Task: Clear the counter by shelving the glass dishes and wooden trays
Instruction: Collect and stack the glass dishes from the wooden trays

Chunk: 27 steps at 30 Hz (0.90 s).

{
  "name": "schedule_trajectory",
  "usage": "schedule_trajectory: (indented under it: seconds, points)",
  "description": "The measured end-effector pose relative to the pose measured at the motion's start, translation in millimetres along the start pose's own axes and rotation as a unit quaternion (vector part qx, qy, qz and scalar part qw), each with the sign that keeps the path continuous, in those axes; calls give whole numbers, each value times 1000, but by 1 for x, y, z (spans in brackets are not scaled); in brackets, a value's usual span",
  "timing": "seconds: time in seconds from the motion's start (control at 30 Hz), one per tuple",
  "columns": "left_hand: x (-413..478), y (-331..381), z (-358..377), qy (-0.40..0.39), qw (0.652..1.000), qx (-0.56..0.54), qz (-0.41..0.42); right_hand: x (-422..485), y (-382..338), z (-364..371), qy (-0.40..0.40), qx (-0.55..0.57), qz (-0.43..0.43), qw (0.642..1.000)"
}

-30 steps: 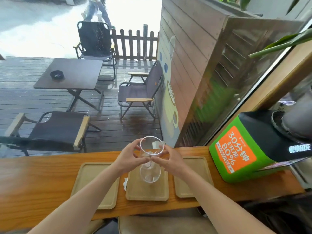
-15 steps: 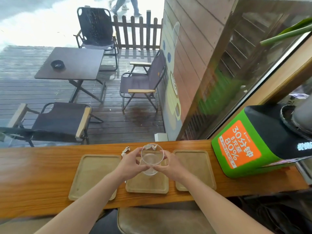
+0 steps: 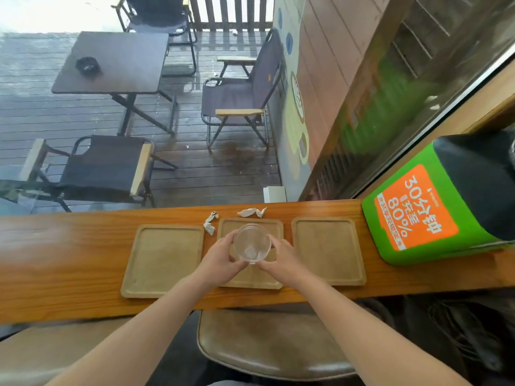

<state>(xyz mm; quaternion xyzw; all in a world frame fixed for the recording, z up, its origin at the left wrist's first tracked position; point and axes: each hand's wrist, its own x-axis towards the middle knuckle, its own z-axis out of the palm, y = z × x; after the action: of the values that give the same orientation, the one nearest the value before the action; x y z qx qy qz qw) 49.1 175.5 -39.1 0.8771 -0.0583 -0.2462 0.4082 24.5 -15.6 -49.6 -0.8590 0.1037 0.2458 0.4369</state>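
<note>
Fingers of my left hand and right hand curled around clear, empty glass dish over middle wooden tray.

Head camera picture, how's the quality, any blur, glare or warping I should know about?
Head view: wide-angle warping bows the counter edge; the upper left, beyond the outdoor table, is blown out white; the counter's far left and the green sign look smeared by motion; the glass dish between the left hand and right hand stays fairly sharp.
</note>
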Motion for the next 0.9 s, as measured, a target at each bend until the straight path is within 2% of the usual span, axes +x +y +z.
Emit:
schedule_trajectory:
  seconds: [0.27,0.5,0.7,0.9]
  points:
    - [3,-3,3,-18,999,-25,-10,8,7,6,-16,26,-2,1000]
    - [12,-26,12,-51,997,-37,-50,20,22,15,-38,42,-2,998]
    - [16,-45,34,-18,995,-59,-84,35,34,30,-50,59,-16,997]
    - [20,-37,34,14,993,-100,-69,31,16,24,-35,103,-21,994]
